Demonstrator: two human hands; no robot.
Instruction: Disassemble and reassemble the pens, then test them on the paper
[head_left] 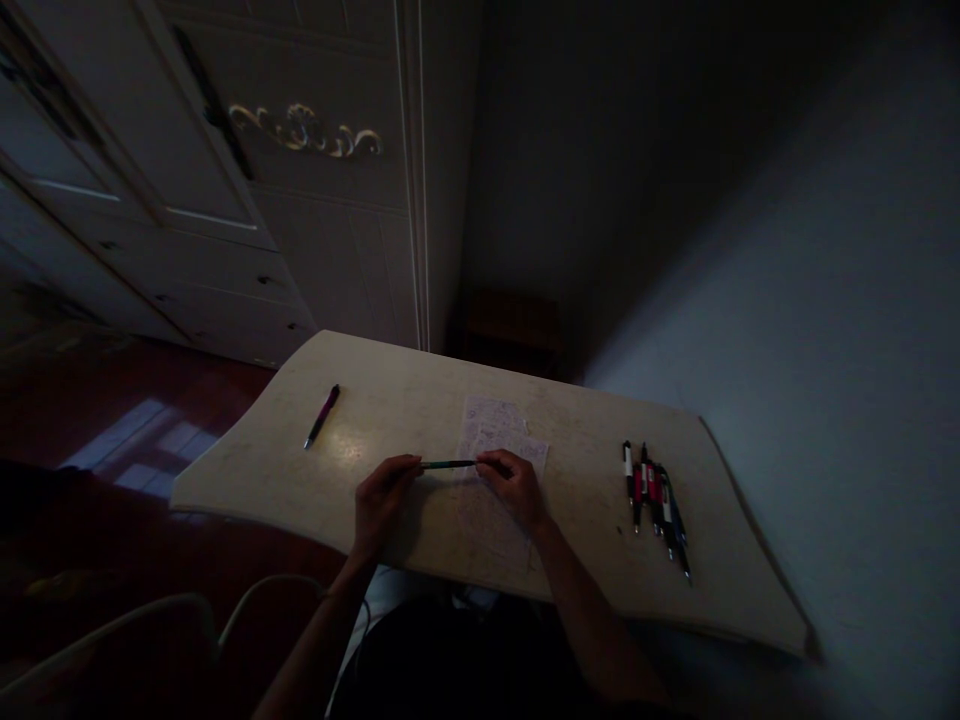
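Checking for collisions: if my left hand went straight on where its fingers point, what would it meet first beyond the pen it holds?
Probably the right hand, which grips the other end of the pen; depth is hard to judge in this dim view.

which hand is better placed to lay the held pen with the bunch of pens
Probably the right hand: it grips one end of the held pen and is nearer the bunch of pens. The left hand, at the other end, is farther away.
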